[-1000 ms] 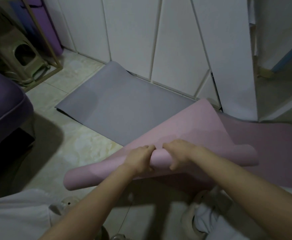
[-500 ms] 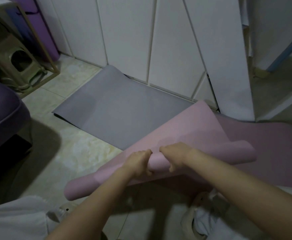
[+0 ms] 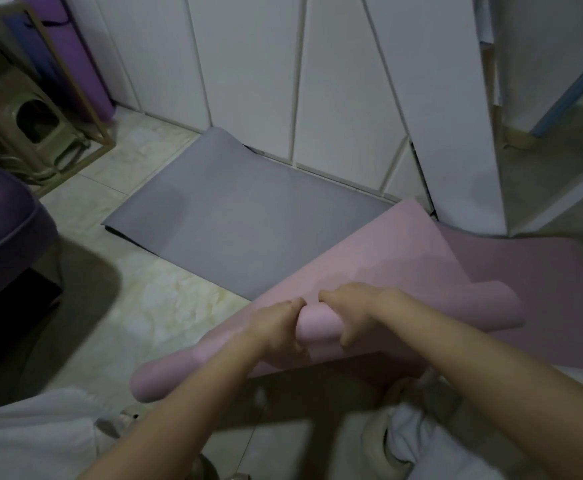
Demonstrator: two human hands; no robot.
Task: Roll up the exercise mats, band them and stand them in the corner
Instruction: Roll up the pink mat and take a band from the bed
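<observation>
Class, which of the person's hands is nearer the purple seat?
Left. The left hand grips the rolled pink mat on the side toward the purple seat; the right hand grips it just beyond, farther off.

Both hands, the left hand (image 3: pixel 276 327) and the right hand (image 3: pixel 355 313), grip the rolled end of a pink mat (image 3: pixel 369 258); a grey mat (image 3: pixel 248 230) lies flat beyond it on the floor (image 3: pixel 165 306).

White cabinet doors (image 3: pixel 248 81) with narrow seams run along the far side, their panels reaching down to a pale, marbled tile floor (image 3: pixel 165 299). At the near left sits a dark purple upholstered seat (image 3: pixel 2 230). Far left, a beige plastic stool (image 3: pixel 30 123) stands under a gold metal frame (image 3: pixel 71 88). At the far right is a slanting blue strip (image 3: pixel 574 81). The light is dim.
</observation>
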